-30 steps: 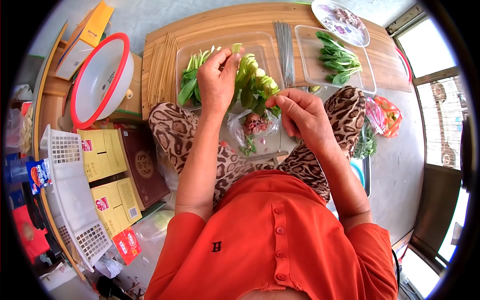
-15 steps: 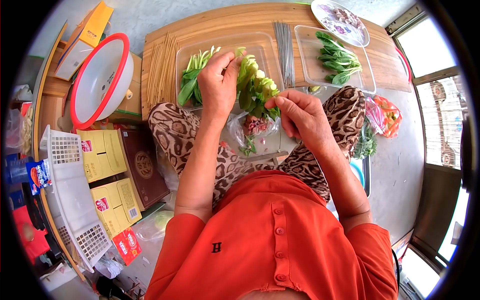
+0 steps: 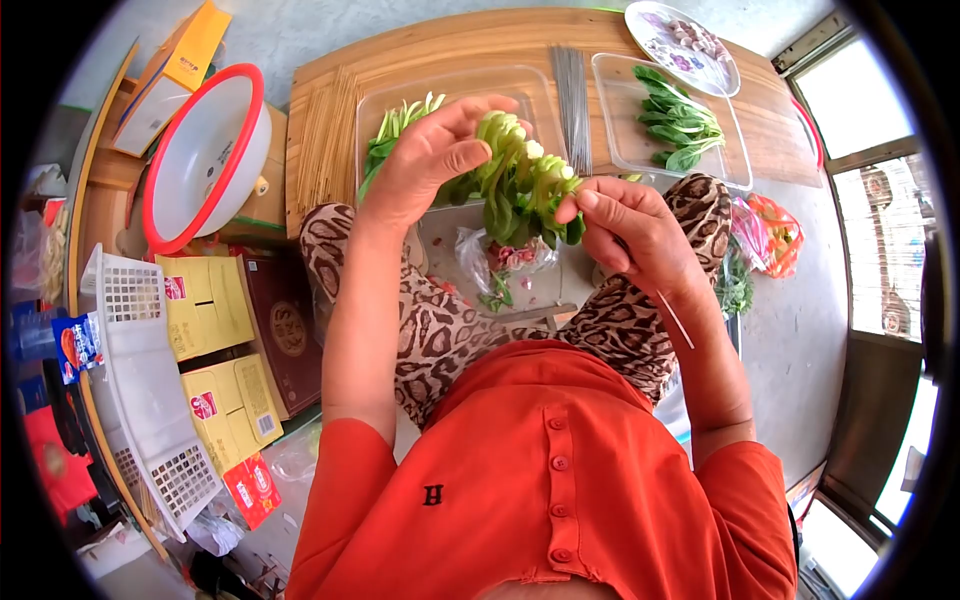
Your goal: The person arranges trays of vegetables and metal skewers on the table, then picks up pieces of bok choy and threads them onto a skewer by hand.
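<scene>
Between my hands hangs a row of leafy greens (image 3: pixel 508 180), their pale stem ends lined up on top and the leaves drooping. My right hand (image 3: pixel 628 228) pinches the right end of this row, closed on a thin skewer (image 3: pixel 676 320) whose tail shows below my wrist. The rest of the skewer is hidden by the greens and my fingers. My left hand (image 3: pixel 430 160) is at the left end, fingers stretched and thumb apart, with nothing visible in it. Behind it, more greens (image 3: pixel 398 130) lie in a clear plastic tray (image 3: pixel 455 82), partly covered by my hand.
On the wooden table (image 3: pixel 430 45) lie bamboo skewers (image 3: pixel 325 150), grey metal skewers (image 3: pixel 572 110), a second tray (image 3: pixel 610 130) of greens and a plate (image 3: pixel 655 35) with meat pieces. A red-rimmed basin (image 3: pixel 205 160) stands left. A plastic bag (image 3: pixel 470 255) lies below the greens.
My left hand has opened and drawn slightly left, away from the end of the greens. The right hand and the greens have shifted a little right, and the skewer's tail now shows.
</scene>
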Action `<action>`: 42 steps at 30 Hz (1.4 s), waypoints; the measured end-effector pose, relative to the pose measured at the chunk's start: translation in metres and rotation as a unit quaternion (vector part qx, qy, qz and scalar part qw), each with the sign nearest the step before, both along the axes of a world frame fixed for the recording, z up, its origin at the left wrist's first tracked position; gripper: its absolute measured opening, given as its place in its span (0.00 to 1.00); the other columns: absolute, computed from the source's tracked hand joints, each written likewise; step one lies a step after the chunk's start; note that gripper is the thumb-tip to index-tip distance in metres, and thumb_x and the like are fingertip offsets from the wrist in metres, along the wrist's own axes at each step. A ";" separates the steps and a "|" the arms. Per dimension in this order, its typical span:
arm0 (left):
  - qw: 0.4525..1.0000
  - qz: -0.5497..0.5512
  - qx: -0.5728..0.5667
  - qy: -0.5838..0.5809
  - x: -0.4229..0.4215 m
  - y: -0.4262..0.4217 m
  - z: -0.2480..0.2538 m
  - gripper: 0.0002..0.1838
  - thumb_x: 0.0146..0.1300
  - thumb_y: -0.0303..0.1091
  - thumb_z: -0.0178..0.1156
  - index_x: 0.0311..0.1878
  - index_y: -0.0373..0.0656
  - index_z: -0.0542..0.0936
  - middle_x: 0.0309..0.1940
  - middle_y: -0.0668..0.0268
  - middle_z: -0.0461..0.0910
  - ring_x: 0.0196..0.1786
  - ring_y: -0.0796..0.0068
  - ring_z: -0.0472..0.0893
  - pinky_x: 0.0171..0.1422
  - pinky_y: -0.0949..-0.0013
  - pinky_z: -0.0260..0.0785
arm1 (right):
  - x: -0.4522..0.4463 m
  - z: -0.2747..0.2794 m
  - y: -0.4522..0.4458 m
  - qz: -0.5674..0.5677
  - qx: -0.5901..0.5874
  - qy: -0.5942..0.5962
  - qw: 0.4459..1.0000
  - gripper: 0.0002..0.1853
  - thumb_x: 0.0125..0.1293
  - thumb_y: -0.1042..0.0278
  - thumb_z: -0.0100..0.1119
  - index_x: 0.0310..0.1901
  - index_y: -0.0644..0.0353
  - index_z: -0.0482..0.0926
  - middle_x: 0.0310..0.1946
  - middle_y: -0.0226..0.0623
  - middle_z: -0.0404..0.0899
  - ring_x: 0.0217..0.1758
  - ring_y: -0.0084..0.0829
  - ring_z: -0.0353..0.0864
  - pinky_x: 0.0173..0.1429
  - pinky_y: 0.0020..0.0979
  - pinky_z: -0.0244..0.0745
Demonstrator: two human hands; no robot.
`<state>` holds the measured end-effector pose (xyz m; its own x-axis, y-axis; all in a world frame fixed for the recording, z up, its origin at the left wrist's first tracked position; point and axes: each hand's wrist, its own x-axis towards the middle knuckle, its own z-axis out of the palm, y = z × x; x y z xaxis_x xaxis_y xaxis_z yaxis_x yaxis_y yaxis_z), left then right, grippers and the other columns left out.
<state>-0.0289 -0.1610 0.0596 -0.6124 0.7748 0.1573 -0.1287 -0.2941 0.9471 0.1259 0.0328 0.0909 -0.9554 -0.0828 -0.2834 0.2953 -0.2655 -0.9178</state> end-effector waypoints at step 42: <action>0.986 -0.074 -0.043 -0.141 -0.003 -0.006 -0.022 0.17 0.54 0.33 0.71 0.45 0.37 0.82 0.43 0.67 0.82 0.46 0.77 0.79 0.56 0.72 0.70 | 0.006 -0.011 0.017 0.080 0.123 -0.042 0.988 0.15 0.74 0.62 0.48 0.41 0.63 0.81 0.12 0.20 0.61 0.13 0.12 0.54 0.18 0.18 0.45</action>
